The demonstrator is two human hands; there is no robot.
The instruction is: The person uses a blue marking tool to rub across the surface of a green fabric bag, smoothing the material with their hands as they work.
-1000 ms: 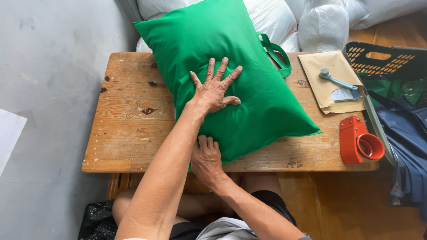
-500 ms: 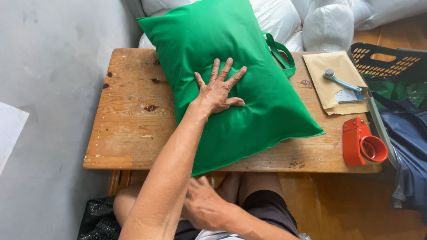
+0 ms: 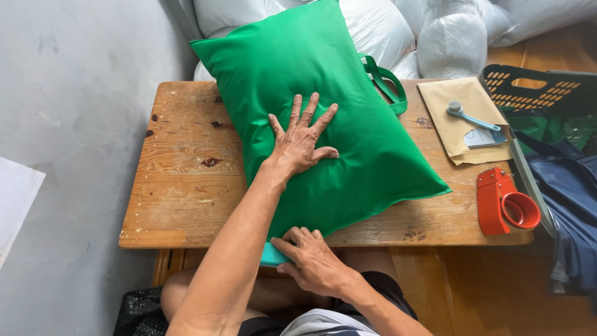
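A stuffed green fabric bag [image 3: 373, 155] lies slantwise across a worn wooden table [image 3: 180, 186], its loop handle [image 3: 388, 81] at the far side. My left hand [image 3: 301, 140] presses flat on the middle of the bag with the fingers spread. My right hand [image 3: 314, 264] is at the table's front edge, its fingers closed on the bag's near corner, which hangs over the edge. My legs show under the table.
On the table's right end lie a brown envelope [image 3: 457, 134] with a blue scoop [image 3: 469, 115] and an orange tape dispenser [image 3: 507, 202]. White sacks [image 3: 398, 31] are piled behind. A black crate [image 3: 541, 93] and dark blue cloth [image 3: 572, 205] stand at the right, a paper sheet [image 3: 15, 199] at the left.
My right hand dropped below the table edge, then came back up and took the bag's near corner. My left hand stayed pressed on the bag.
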